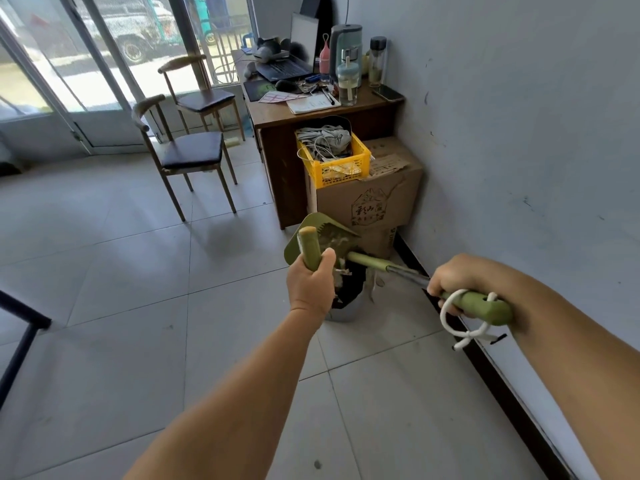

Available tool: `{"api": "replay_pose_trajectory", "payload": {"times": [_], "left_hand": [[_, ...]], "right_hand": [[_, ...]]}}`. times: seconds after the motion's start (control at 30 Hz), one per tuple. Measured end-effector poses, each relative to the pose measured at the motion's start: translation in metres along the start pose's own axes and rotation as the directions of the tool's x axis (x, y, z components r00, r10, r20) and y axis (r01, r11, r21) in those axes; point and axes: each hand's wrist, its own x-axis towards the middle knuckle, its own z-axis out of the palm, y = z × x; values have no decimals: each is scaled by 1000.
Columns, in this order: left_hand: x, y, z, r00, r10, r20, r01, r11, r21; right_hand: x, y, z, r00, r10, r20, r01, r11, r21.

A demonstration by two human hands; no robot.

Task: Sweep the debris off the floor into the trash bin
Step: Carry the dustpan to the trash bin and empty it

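Over the trash bin (346, 306) by the wall, tilted dustpan (322, 233) in left hand (311, 285).

Green dustpan (320, 237) tilted above the black-lined trash bin (348, 299), debris (337, 241) inside; green-handled broom (474, 301) slants toward 4 o'clock.

Dustpan (320, 233) above trash bin (348, 299), cardboard box (367, 202) behind, wall (519, 133) right, crate (332, 161) on box

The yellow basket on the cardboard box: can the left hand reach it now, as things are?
Probably not yet. The left hand is shut on the dustpan handle above the trash bin, and the yellow basket sits farther back on the cardboard box.
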Motion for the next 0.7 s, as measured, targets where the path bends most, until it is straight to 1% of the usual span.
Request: {"api": "replay_pose_trajectory", "payload": {"times": [0.13,0.23,0.4,0.5,0.7], "left_hand": [[-7,-5,-4,1000,16,-9,-16,1000,21],[-14,-11,1,1000,21,-8,-21,999,42],[-30,-23,8,998,59,1,-59,992,111],[-35,-25,9,998,59,-5,-58,988,141],[-44,-17,5,998,68,-6,-67,991,112]], "right_hand": [[-4,4,-4,1000,-9,-11,9,1000,11],[0,13,-7,1000,-8,-13,9,998,63],[3,31,-10,1000,9,9,-10,991,131],[1,33,-11,999,14,28,-18,992,124],[-6,31,-11,999,-17,31,13,991,136]]}}
